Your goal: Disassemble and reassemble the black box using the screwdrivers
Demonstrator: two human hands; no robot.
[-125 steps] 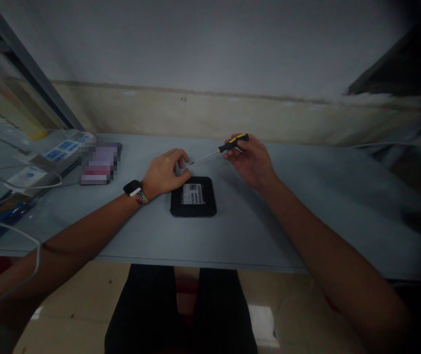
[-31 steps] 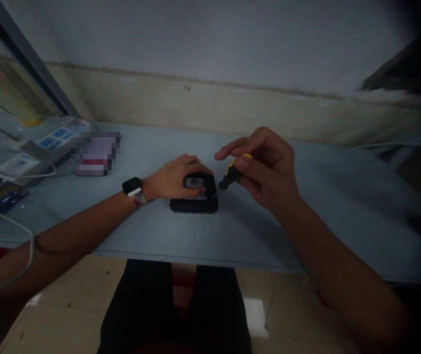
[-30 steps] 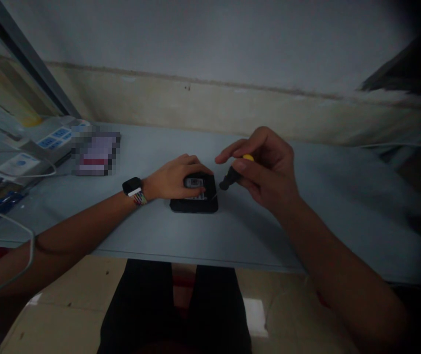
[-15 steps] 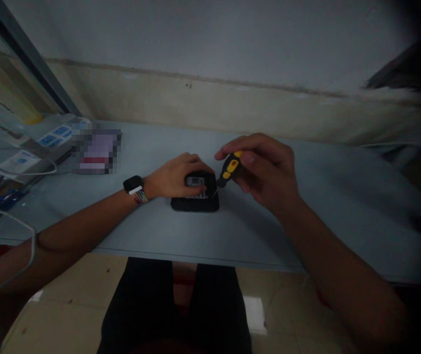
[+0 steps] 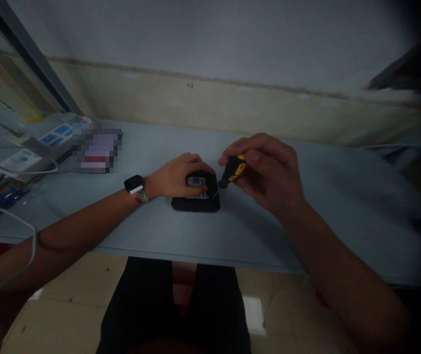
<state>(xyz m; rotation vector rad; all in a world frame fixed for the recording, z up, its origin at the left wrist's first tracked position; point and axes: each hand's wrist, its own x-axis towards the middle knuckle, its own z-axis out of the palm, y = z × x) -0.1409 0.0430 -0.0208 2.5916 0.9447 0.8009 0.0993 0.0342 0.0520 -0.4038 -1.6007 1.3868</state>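
A small black box (image 5: 195,202) with a white label lies flat on the grey table (image 5: 232,231). My left hand (image 5: 175,177), with a watch on the wrist, rests on top of the box, fingers laid flat over its far edge. My right hand (image 5: 265,172) is closed round a yellow-and-black screwdriver (image 5: 231,171). The screwdriver points down and left, its thin tip at the box's right edge.
At the far left of the table lie a blurred flat packet (image 5: 96,150), white power strips (image 5: 37,147) and loose white cables (image 5: 7,216). A wall runs behind the table. My dark-clothed legs show under the front edge.
My left hand went from beside the box to on top of it. My right hand brought the screwdriver down to the box's right edge and has turned its handle slightly.
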